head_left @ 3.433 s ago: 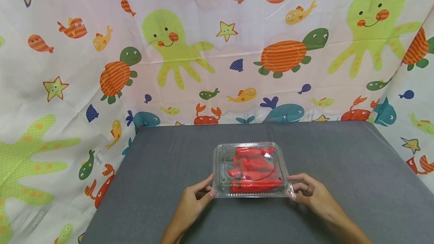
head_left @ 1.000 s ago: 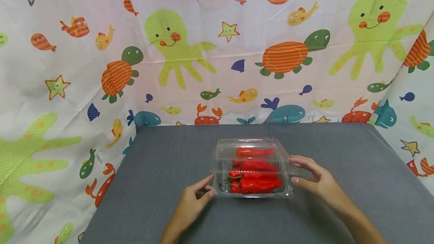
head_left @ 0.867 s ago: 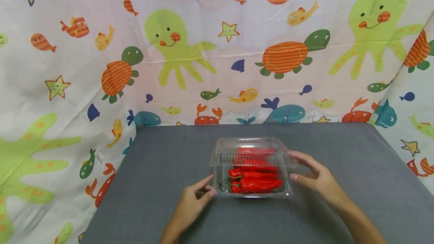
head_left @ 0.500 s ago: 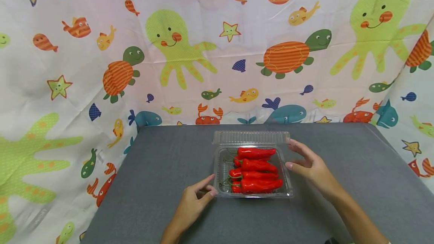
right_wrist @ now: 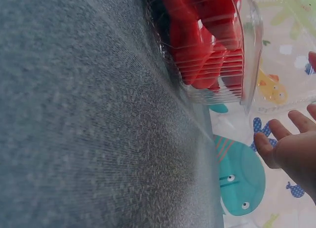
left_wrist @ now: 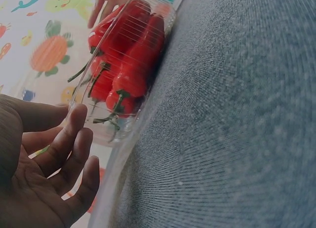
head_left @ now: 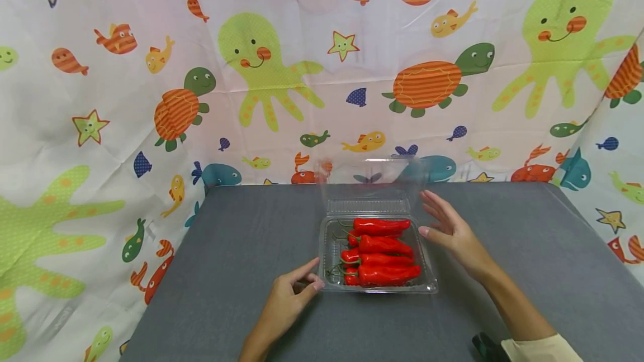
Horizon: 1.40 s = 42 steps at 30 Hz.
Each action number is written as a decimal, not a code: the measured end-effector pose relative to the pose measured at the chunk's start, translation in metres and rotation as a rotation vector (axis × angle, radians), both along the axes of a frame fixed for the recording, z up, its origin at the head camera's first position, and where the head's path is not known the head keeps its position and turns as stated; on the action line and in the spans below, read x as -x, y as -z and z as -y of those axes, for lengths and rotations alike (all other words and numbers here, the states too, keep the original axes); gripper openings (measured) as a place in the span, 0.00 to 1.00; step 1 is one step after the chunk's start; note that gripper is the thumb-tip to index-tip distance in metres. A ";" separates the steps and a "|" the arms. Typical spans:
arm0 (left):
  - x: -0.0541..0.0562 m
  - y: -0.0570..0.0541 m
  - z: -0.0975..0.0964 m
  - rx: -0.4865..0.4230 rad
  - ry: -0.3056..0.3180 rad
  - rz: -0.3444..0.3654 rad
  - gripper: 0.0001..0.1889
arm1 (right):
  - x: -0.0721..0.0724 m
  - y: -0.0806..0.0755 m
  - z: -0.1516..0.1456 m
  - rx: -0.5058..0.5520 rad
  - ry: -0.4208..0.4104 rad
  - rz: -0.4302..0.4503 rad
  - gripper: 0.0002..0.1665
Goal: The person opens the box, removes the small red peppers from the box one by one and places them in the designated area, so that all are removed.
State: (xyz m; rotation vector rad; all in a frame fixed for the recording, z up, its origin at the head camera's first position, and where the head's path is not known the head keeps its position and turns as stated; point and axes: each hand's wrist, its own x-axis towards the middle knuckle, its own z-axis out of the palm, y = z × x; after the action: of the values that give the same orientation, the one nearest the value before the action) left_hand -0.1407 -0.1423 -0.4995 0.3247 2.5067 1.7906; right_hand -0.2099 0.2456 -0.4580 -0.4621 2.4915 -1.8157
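Note:
A clear plastic clamshell container (head_left: 377,290) sits on the table with its lid (head_left: 368,205) swung up and back, blurred by motion. Several red peppers (head_left: 387,276) with green stems lie in its base. My left hand (head_left: 289,300) pinches the front left corner of the rim between thumb and index finger, as the left wrist view also shows with the fingers (left_wrist: 76,117) at the rim. My right hand (head_left: 455,233) is beside the lid's right edge, fingers spread and relaxed. Nothing is between its fingers (right_wrist: 264,149) in the right wrist view.
A grey cloth (head_left: 241,239) covers the table. Behind and at both sides hangs a white curtain (head_left: 312,49) printed with sea animals. At the lower right are a pale sleeve (head_left: 540,348) and a small dark object (head_left: 485,345) by the right forearm.
The lid, closed over the peppers at first, has been lifted and tipped backward. My right hand went from the front right corner up and away along the side; my left hand stayed put.

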 end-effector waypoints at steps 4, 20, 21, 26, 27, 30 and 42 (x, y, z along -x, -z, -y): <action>0.000 -0.001 0.000 0.022 -0.002 0.002 0.26 | 0.008 0.002 0.000 0.035 -0.027 0.026 0.46; 0.000 0.000 0.001 0.048 0.005 0.002 0.25 | 0.025 0.012 -0.001 0.159 -0.062 0.144 0.44; 0.000 0.000 0.001 0.047 0.005 0.002 0.25 | 0.026 0.013 -0.001 0.159 -0.067 0.148 0.44; 0.000 -0.002 0.001 0.029 0.008 0.023 0.26 | 0.031 0.018 -0.002 0.164 -0.088 0.176 0.43; 0.000 -0.002 0.001 0.025 0.010 0.029 0.26 | 0.032 0.019 -0.002 0.163 -0.092 0.184 0.43; 0.000 -0.003 0.001 0.015 0.014 0.038 0.27 | 0.034 0.019 -0.002 0.159 -0.099 0.208 0.44; -0.001 -0.002 0.003 -0.014 0.046 0.027 0.29 | 0.035 0.021 -0.001 0.165 -0.097 0.244 0.45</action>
State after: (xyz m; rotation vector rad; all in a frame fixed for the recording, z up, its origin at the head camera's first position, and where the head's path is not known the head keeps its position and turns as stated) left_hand -0.1395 -0.1457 -0.4978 0.3536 2.4483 1.7844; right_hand -0.2450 0.2471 -0.4786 -0.3351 2.1365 -1.9183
